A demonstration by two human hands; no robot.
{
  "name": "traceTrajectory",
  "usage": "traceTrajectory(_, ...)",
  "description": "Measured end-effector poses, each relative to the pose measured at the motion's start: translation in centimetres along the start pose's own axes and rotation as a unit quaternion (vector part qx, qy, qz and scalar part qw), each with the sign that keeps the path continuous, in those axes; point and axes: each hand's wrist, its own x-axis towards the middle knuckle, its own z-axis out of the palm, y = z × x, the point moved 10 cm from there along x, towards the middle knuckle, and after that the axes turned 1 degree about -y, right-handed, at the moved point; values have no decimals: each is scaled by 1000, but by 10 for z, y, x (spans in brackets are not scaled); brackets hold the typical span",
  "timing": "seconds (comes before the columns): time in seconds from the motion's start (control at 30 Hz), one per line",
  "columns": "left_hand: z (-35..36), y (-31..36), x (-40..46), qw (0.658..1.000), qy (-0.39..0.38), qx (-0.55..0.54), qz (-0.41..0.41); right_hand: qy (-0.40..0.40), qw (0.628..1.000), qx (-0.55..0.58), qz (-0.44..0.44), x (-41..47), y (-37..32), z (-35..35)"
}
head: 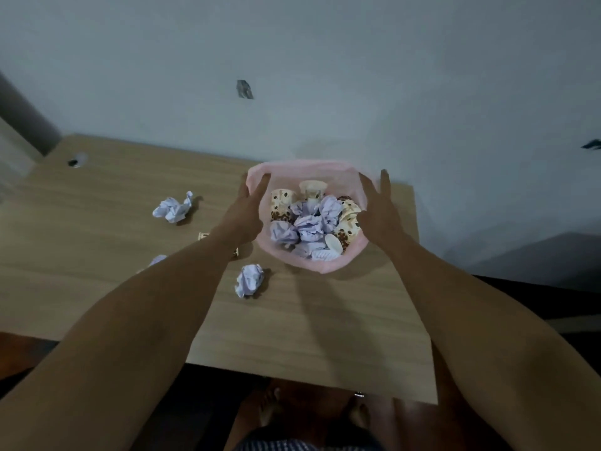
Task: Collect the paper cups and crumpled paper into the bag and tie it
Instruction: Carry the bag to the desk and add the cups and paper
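A pink plastic bag (328,266) stands open on the wooden table (325,320), filled with several patterned paper cups (281,205) and crumpled white paper balls (310,227). My left hand (245,211) is at the bag's left rim, fingers spread against the plastic. My right hand (380,208) is at the right rim, fingers apart and pointing up. Two crumpled paper balls lie loose on the table, one (174,208) at the left and one (249,280) in front of the bag. A paper cup (203,236) and another paper scrap (157,260) peek out from behind my left forearm.
The table stands against a pale wall (292,60). A small dark object (75,161) lies at the table's far left corner. My bare feet (270,406) show on the floor below the table's near edge. Dark furniture (536,255) sits to the right.
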Motion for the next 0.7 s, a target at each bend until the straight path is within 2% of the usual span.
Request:
traceTrajectory(0.17, -3, -8, -4, 999, 15, -18, 42, 48, 992, -105, -60, -5, -28, -8)
traceTrajectory(0.3, -8, -14, -20, 998, 38, -25, 36, 12, 978, -175, -114, 5, -48, -2)
traceTrajectory(0.4, -17, -21, -47, 993, 110, -32, -4, -1, 982, -163, -98, 15, -52, 2)
traceTrajectory(0.47, -12, -30, -62, 992, 122, -4, -37, -1, 984, -155, -92, 19, -53, 4)
traceTrajectory(0.53, 7, -37, -72, 996, 74, 28, -47, -4, 984, -152, -93, 23, -54, 7)
traceTrajectory(0.6, 37, -41, -78, 996, -15, 83, -35, -7, 983, -153, -102, 24, -55, 10)
traceTrajectory(0.7, 81, -54, -88, 980, -121, 148, -46, -7, 982, -151, -115, 25, -54, 13)
